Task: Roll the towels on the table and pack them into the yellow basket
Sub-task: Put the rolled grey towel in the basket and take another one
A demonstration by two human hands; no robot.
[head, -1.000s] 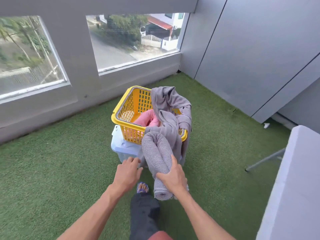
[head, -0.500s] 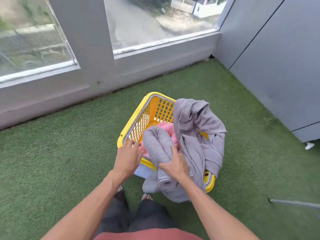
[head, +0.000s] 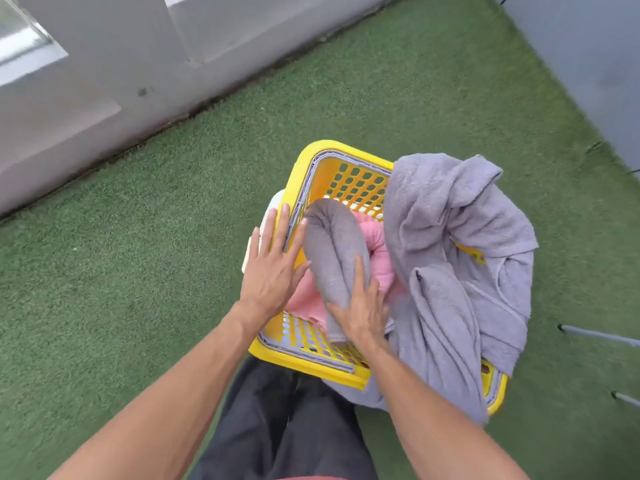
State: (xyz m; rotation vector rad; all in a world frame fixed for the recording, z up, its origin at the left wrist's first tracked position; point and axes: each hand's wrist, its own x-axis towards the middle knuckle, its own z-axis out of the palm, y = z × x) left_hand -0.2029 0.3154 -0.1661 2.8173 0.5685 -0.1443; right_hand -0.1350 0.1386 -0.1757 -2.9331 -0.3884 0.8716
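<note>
The yellow basket stands on a pale plastic box on the green turf. A rolled grey towel lies inside it on top of a pink towel. My right hand grips the near end of the roll, index finger stretched along it. My left hand is flat with straight fingers over the basket's left rim, its fingers touching the roll's side. A loose, unrolled grey towel drapes over the basket's right side and hangs down outside.
Green artificial turf covers the floor all around. A low grey wall runs along the back left, a grey panel wall at the right. Thin grey metal legs show at the right edge. My dark trousers are below the basket.
The rolled grey towel has gone from hanging in front of the basket to lying inside it on the pink towel. My view has tipped down over the basket; my left hand has flattened at the rim.
</note>
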